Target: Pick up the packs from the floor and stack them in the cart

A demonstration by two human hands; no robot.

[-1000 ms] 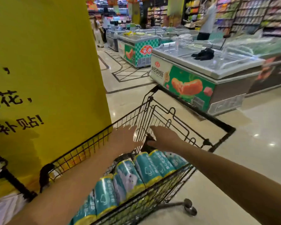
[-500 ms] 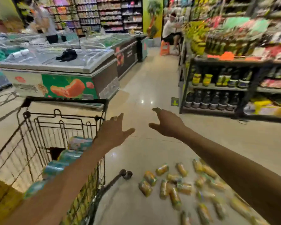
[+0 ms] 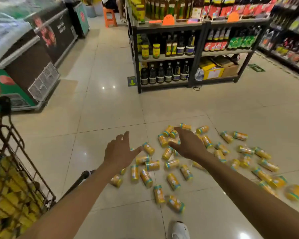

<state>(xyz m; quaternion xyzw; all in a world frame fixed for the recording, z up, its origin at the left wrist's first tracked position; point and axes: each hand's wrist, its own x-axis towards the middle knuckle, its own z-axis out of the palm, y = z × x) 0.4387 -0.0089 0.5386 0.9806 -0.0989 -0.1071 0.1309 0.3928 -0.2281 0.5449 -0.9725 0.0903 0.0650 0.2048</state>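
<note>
Both arms were stretched out in front of the person, palms down. The left hand (image 3: 118, 152) had its fingers (image 3: 123, 138) spread wide and the thumb out to the side, holding nothing. The right hand (image 3: 188, 144) was just as open and just as empty. Below them, dozens of small cylindrical yellow packs with teal bands (image 3: 173, 181) lay scattered on the glossy beige tiled floor (image 3: 110, 109), most on their sides and pointing every way, the spread running off to the person's right. The right hand crossed the far edge of that scatter as I saw it. The black wire shopping cart (image 3: 5, 105) stood well to the left, apart from the loose packs, and yellow shapes showed through its mesh, too blurred to make out clearly. One of its small wheels (image 3: 85, 174) sat near the left forearm. A white shoe (image 3: 179, 230) was planted on the tiles close to the nearest packs. Farther off stood a dark metal shelf unit of bottles and jars (image 3: 169, 56), and a chest freezer with a glass lid (image 3: 33, 66) lined the aisle on the left.
</note>
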